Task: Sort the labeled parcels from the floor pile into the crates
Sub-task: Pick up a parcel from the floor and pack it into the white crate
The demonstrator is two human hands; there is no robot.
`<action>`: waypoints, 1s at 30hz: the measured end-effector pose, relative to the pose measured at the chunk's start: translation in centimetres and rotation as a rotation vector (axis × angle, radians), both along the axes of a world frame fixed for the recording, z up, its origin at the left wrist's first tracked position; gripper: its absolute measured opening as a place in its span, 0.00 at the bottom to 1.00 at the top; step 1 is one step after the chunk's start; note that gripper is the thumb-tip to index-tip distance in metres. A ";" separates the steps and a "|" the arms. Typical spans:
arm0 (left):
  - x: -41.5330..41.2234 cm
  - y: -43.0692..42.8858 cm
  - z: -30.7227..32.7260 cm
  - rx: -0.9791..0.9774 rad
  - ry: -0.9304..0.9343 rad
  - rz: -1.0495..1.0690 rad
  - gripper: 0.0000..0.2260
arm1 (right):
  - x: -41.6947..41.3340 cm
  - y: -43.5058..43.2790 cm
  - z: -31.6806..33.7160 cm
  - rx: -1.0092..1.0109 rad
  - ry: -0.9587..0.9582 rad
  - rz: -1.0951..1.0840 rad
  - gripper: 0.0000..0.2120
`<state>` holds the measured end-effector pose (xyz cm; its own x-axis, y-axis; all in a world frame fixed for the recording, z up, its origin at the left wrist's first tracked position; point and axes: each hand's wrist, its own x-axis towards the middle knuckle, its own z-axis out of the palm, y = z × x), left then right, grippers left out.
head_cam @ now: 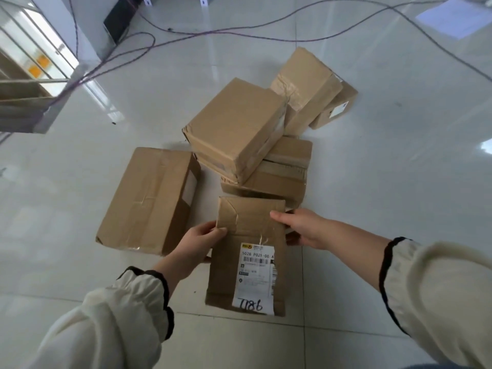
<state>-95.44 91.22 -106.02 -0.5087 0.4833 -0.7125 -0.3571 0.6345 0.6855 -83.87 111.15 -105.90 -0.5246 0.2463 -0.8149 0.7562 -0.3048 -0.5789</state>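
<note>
Both grips are closed on the flat parcel (253, 227), lower centre of the frame. The left hand (198, 242) pinches its left edge, thumb on the top face, fingers hidden beneath. The right hand (300, 229) pinches the right edge the same way, thumb on top near the far right corner. The parcel is face up, far end toward the pile, near end toward the person. It looks lifted off the floor (372, 182), but that cannot be told for sure. A white label (257, 275) covers the near half, with a barcode and a handwritten number at the bottom.

Handling, as a judgement: a thin cardboard mailer, probably light and fairly stiff, creased and taped at the far left corner. The glossy tape may be slick, so bare cardboard edges are the best hold. Thumbs should stay off the label so it remains readable.

Pose: the forearms enter from the bottom corners in cream sleeves (439, 288) with dark cuffs, palms turned inward toward each other.

Just beyond, at centre, is the pile: a tilted top box (234, 126) resting on lower boxes (282, 166), with more at upper right. A large box (149, 198) lies just left of the parcel. Cables (186, 35) cross the upper frame, and a rack (26, 102) sits upper left. No crate is plainly visible.
</note>
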 end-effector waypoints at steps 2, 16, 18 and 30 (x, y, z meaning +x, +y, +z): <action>0.5 -0.7 -0.8 -0.056 0.239 -0.111 0.15 | 0.6 -0.5 0.1 0.062 -0.011 0.057 0.24; 2.1 -0.8 -3.4 0.018 0.524 -0.136 0.27 | 2.4 -2.9 -2.8 0.312 0.240 0.060 0.24; 2.2 -0.7 -3.9 0.022 0.535 -0.125 0.28 | 2.4 -3.0 -2.8 0.330 0.249 0.035 0.23; 5.6 2.2 3.0 -0.078 0.493 -0.137 0.17 | 4.5 -2.3 4.9 0.513 0.085 -0.023 0.21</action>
